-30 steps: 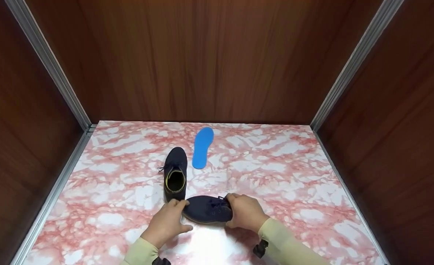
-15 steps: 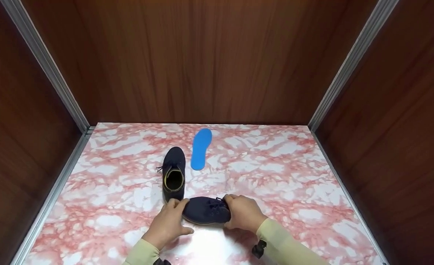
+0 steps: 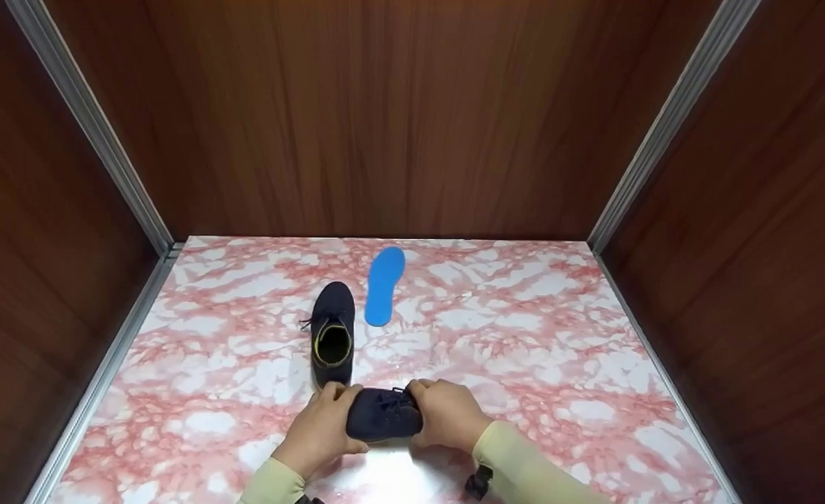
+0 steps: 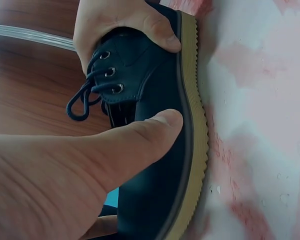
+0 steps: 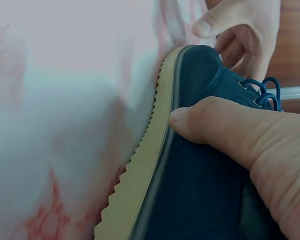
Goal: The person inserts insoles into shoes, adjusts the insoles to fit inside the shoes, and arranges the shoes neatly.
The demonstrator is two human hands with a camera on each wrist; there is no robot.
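A dark navy lace-up shoe lies crosswise near the front, between both hands, its toe pointing left. My left hand grips the toe end, and in the left wrist view its thumb presses the shoe's side just above the ridged tan sole. Around the heel end curls my right hand; its thumb lies along the side in the right wrist view. The matching shoe stands upright just beyond my left hand, toe away from me, showing a yellow-edged opening. My palms hide both ends of the held shoe.
A flat blue insole lies on the table farther back, right of the standing shoe. The pink-and-white marbled tabletop is enclosed by brown wood-grain panels with metal corner rails.
My right hand and the held shoe have moved left. My left hand has gone from touching the toe with its thumb apart to gripping farther over it. The standing shoe and insole stay put.
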